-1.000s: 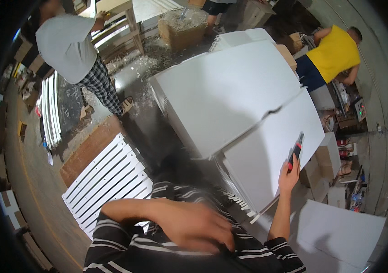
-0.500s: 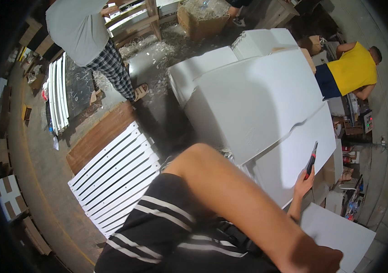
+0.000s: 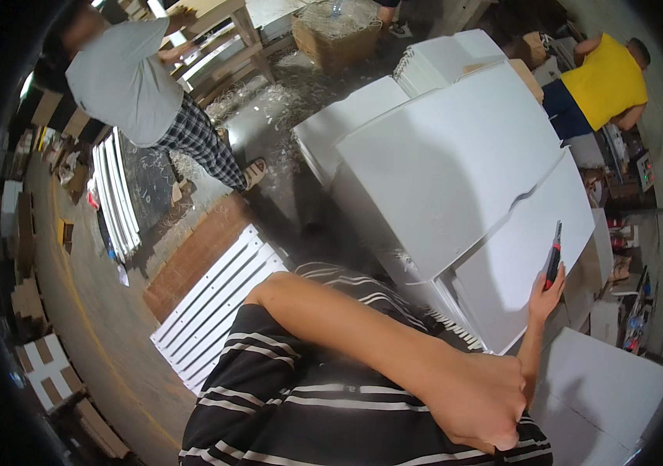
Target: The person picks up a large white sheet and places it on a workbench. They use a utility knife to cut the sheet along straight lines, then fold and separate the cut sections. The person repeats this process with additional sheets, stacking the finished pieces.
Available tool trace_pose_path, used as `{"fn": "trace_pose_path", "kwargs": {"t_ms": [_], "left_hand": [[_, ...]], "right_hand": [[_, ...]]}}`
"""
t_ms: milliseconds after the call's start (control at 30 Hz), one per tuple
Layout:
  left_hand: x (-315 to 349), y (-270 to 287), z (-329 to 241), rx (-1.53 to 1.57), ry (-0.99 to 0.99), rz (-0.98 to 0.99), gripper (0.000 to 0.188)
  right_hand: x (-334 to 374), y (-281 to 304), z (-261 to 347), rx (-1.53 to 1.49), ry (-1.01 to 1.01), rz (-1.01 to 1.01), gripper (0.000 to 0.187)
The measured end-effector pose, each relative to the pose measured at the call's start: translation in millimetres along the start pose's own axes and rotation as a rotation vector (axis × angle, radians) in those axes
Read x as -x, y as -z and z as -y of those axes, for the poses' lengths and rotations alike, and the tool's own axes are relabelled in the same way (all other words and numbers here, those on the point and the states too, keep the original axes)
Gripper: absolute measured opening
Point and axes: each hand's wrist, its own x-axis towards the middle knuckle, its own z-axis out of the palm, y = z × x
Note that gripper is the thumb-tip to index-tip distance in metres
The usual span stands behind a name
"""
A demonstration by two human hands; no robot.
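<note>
Red-and-black cutter [image 3: 554,259], its slim grey blade [image 3: 558,234] pointing away from me, sits in the closed fingers of my right hand [image 3: 546,293]. I'd judge it light and stiff, the blade sharp and easily snapped; the handle, well behind the blade, is where to hold. It crosses the right edge of the nearest white panel [image 3: 494,291]; whether it touches, I cannot tell. My left hand [image 3: 479,400] crosses my striped clothing [image 3: 331,396], fingers curled under, their grip hidden.
</note>
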Motion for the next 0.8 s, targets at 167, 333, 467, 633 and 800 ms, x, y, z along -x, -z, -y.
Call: {"fn": "trace_pose_path", "kwargs": {"t_ms": [167, 333, 467, 633, 800], "left_hand": [[51.9, 87.5, -4.2, 0.31, 0.304, 0.351, 0.023], [151.7, 242.1, -3.0, 0.663, 0.629, 0.175, 0.027], [293.9, 362.4, 54.1, 0.397, 1.429, -0.4, 0.026], [527.5, 460.6, 178.7, -0.405, 1.861, -0.396, 0.048], [677.9, 490.3, 254.9, -0.583, 2.097, -0.333, 0.073]], "right_hand": [[-38.7, 0.4, 70.8, 0.035, 0.078, -0.122, 0.056], [-105.1, -31.8, 186.9, -0.081, 0.131, -0.099, 0.056], [-159.6, -76.6, 241.7, -0.072, -0.036, 0.08, 0.055], [-178.2, -132.5, 241.1, -0.03, -0.307, 0.204, 0.058], [-164.1, -115.5, 206.3, 0.091, -0.146, 0.184, 0.066]]}}
